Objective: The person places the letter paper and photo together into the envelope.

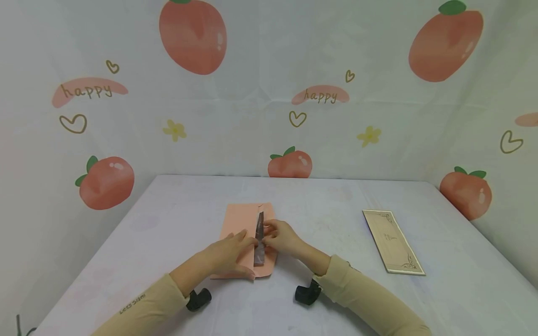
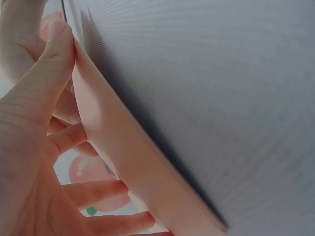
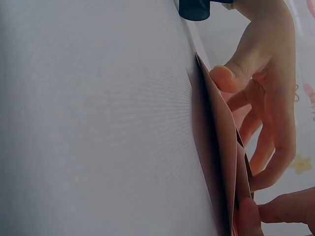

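One pink paper folder (image 1: 239,215): on desk (image 1: 319,200), between left and right edges, short of far edge.
Dark strip (image 1: 259,255): lengthwise along folder's right part.
Left hand (image 1: 230,253): grip wide, fingers spread flat on folder, thumb by its near edge.
Right hand (image 1: 283,237): fingers bent, tips at strip's right side; cannot tell if grip has hold of anything.
Tan card (image 1: 392,241): slanted, toward desk's right edge, scrollwork corners.
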The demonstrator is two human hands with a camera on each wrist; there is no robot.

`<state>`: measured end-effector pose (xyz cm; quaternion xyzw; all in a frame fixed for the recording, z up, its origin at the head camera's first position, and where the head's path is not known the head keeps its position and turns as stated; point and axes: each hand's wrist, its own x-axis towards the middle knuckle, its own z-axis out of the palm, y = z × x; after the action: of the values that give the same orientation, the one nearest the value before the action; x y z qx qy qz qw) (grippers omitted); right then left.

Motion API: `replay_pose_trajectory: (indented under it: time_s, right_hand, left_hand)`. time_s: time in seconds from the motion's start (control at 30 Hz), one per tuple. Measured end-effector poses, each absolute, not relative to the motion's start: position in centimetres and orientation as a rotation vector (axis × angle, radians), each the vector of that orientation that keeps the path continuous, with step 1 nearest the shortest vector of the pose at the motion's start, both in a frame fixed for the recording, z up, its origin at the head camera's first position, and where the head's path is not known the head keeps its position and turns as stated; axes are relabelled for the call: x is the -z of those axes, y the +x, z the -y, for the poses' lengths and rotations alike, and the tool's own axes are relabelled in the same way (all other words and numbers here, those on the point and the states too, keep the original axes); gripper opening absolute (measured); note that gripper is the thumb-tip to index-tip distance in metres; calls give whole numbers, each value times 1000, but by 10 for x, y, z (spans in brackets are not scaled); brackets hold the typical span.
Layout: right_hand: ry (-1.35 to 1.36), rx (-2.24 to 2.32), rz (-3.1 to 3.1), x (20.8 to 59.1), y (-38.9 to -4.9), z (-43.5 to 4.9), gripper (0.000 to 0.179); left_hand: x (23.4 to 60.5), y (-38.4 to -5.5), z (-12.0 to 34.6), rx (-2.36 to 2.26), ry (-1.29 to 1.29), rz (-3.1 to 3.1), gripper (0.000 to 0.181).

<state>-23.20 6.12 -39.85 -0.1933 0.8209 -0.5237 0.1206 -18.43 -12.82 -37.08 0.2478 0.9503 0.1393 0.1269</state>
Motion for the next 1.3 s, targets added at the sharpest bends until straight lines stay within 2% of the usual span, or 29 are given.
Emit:
replay_pose_trajectory:
  time_s: [1.3]
  right_hand:
    - [-510, 1550, -2319, 399, -232, -54, 51]
  left_hand:
    - [372, -185, 130, -399, 743, -2773, 73]
